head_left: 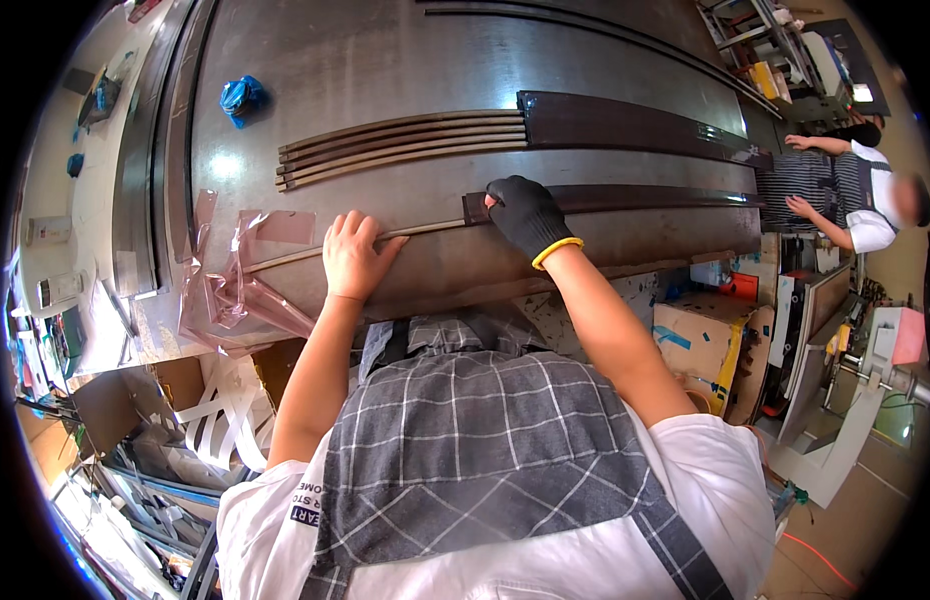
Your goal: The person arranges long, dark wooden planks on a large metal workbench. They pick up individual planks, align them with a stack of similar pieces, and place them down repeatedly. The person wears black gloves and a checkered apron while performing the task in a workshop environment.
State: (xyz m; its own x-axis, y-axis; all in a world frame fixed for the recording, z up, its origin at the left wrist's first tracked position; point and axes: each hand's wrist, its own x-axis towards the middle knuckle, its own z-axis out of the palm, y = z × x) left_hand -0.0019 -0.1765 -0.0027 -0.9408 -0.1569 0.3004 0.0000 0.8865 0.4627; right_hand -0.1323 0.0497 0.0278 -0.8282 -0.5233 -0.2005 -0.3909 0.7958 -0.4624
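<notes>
My left hand [360, 255] is bare and closed over a long thin metal strip [440, 226], which lies along the near side of the metal table. My right hand [525, 220], in a black glove with a yellow cuff, pinches the end of a long dark brown plastic sleeve [650, 198]; the fingertips are partly hidden. The strip's right end meets this sleeve. Its left end reaches crumpled, clear pinkish film [247, 290]. Beyond my hands, several similar strips [405, 145] lie side by side, their right part covered by a wider dark sleeve [625, 125].
A crumpled blue plastic bundle [243, 98] sits on the table [355, 60] at the far left. Long dark bars [585, 35] lie along its far side. A person [845, 195] in a striped apron stands at the right end. A cardboard box [700, 335] stands below the near edge.
</notes>
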